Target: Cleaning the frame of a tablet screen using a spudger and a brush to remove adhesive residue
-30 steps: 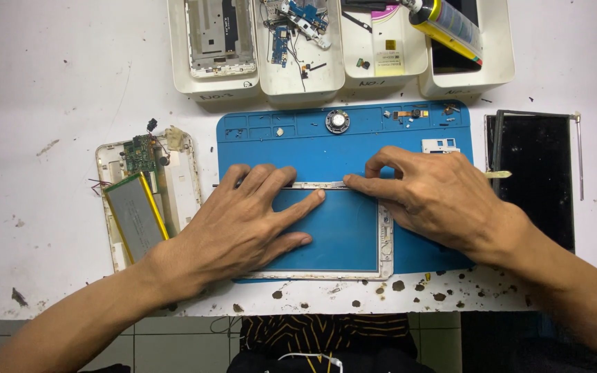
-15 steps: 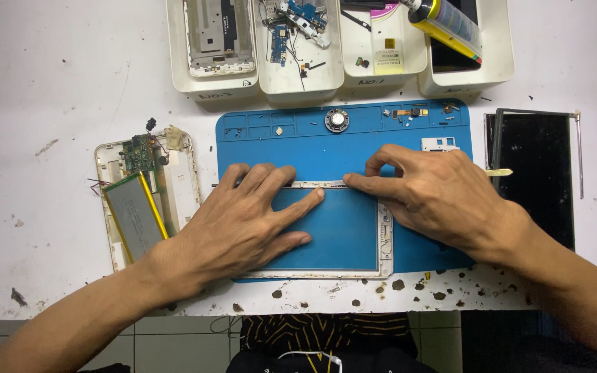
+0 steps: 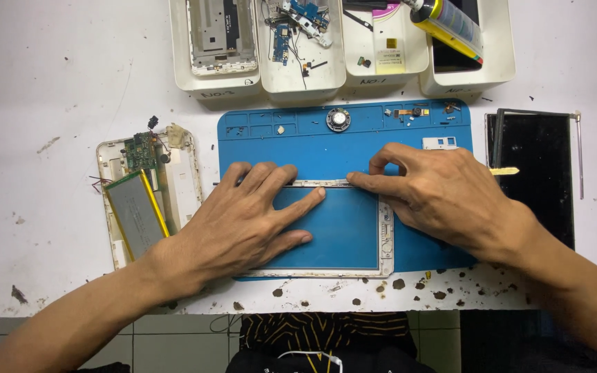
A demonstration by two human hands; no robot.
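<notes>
Head view: fingertips of the left hand (image 3: 243,221) lie spread and flat, pinning a thin white tablet frame (image 3: 386,238) on the blue silicone repair mat (image 3: 312,141). The right hand (image 3: 443,193) presses its forefinger along the frame's top edge, likely steadying it. An opened tablet back (image 3: 143,197) with battery lies left.

Bright, even overhead light; sharp.
</notes>
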